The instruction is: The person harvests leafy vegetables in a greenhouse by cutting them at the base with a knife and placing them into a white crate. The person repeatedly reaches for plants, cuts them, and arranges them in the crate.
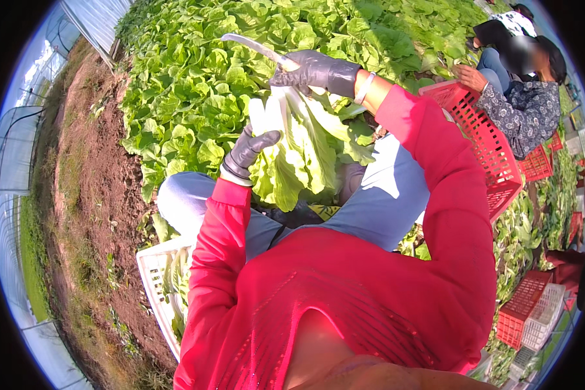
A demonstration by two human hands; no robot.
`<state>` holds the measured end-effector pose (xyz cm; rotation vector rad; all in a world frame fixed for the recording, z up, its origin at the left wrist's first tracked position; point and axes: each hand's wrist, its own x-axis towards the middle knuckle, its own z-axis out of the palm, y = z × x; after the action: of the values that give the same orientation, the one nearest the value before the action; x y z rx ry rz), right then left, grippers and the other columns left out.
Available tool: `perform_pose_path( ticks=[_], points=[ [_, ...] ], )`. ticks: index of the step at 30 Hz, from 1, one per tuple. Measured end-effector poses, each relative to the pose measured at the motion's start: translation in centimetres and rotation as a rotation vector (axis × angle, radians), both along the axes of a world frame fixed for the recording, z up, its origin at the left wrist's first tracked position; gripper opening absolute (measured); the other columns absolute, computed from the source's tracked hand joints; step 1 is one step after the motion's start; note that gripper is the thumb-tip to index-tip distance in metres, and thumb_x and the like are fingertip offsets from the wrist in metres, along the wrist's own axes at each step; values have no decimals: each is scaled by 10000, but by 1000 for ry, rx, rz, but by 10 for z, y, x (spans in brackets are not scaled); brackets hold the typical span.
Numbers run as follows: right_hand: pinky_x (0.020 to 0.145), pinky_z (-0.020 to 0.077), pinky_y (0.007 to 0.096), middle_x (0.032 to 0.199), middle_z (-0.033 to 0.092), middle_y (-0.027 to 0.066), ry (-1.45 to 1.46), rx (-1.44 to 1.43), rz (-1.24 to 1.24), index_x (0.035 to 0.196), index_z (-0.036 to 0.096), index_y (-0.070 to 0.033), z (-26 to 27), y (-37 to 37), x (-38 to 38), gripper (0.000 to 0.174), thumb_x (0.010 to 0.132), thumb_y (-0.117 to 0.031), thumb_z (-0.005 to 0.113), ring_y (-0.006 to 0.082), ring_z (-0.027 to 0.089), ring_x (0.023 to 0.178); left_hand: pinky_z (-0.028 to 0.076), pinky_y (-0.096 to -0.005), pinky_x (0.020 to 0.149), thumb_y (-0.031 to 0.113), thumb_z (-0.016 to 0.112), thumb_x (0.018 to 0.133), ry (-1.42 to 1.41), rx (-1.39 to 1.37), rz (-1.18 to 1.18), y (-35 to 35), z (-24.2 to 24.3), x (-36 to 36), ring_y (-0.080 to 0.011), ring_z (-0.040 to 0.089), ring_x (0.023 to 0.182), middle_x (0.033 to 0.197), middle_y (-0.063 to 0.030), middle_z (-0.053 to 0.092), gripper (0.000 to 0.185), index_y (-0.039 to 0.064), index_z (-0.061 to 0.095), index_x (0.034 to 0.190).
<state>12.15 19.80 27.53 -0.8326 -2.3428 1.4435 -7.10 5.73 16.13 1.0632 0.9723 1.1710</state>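
My left hand (251, 150), in a dark glove, grips pale-stalked leafy greens (297, 151) from the left, with the thumb across the stalks. The white stalk ends point up and the green leaves hang down between my knees. My right hand (312, 70), in a dark wet-looking glove, is closed around the handle of a knife with a curved blade (253, 45). The blade points left, above the growing plants. Below the right hand, its fingers meet the tops of the white stalks; whether they also grip them is hard to tell.
Dense leafy plants (190, 102) grow ahead. A white crate (151, 278) with cut greens stands at my left hip, beside bare soil (92, 195). To the right stands a red crate (487, 141), with a crouching person (521, 107) beside it. Stacked crates (524, 304) lie further back.
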Motion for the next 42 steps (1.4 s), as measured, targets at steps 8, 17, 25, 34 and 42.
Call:
perform_pose_path(
  ticks=[8, 17, 25, 34, 42],
  points=[
    [550, 401, 272, 667, 536, 23, -200, 58, 177, 852, 628, -35, -27, 25, 15, 478, 824, -512, 649, 113, 496, 583, 452, -240, 759, 182, 720, 809, 230, -23, 34, -1, -6, -5, -50, 553, 802, 920, 68, 635, 295, 67, 657, 1072],
    [542, 403, 270, 707, 555, -1, -177, 171, 23, 888, 618, -68, -28, 27, 23, 381, 767, -405, 748, 101, 503, 601, 345, -291, 1031, 172, 834, 707, 100, 191, 79, -12, 37, 27, -158, 413, 1267, 1403, -83, 431, 971, 64, 248, 1474],
    [560, 419, 225, 723, 560, -41, -156, 272, -134, 980, 629, -75, -44, 60, 36, 339, 798, -339, 741, 66, 511, 628, 483, -321, 843, 309, 779, 749, 563, -110, 271, -90, 123, -50, -162, 621, 932, 1047, -96, 652, 646, 20, 529, 1270],
    [505, 372, 226, 809, 608, -28, -430, 316, -202, 1093, 650, -140, -64, 78, 25, 363, 837, -395, 679, 61, 476, 618, 496, -359, 814, 304, 740, 762, 1360, -302, 598, -323, 184, -116, -258, 652, 900, 1009, -156, 667, 670, 50, 476, 1324],
    [795, 460, 339, 984, 650, 141, -401, 552, 10, 1117, 609, -30, -100, 105, 2, 422, 845, -343, 686, 248, 584, 842, 404, -469, 956, 314, 747, 704, 1733, -879, 834, -463, -29, -78, -410, 541, 1109, 1283, -197, 533, 971, 134, 193, 1481]
  ],
)
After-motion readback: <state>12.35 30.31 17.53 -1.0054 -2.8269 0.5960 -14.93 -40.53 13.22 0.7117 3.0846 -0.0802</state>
